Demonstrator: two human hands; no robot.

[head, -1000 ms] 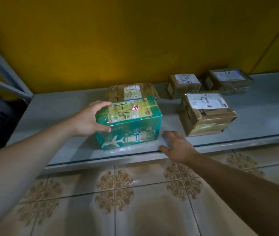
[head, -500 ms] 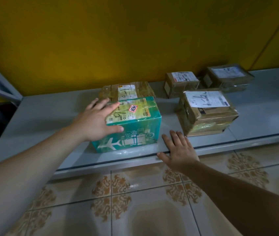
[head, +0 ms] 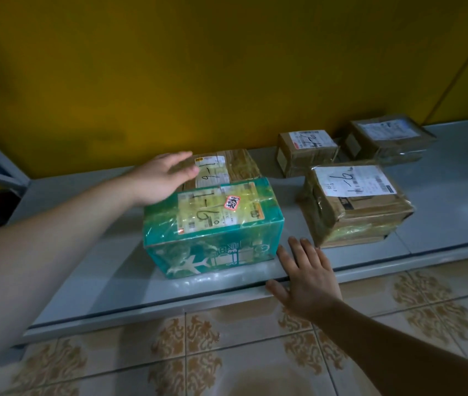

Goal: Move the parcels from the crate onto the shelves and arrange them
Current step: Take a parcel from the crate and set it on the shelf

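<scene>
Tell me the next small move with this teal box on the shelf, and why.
Probably draw both hands back and go for the next parcel. The teal box sits flat on the shelf, just in front of the brown parcel marked 1-6, and the left hand and right hand are both open, gripping nothing.

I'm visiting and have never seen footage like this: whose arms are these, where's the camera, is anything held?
No machine here: a person wears a head camera that looks down at their own arms. A grey shelf carries a teal box, a brown parcel behind it and, further right, a big parcel, a small parcel and a far parcel. Nothing is held. The left hand, fingers straight, reaches over the teal box's back corner; the right hand lies flat on the shelf's front edge.
</scene>
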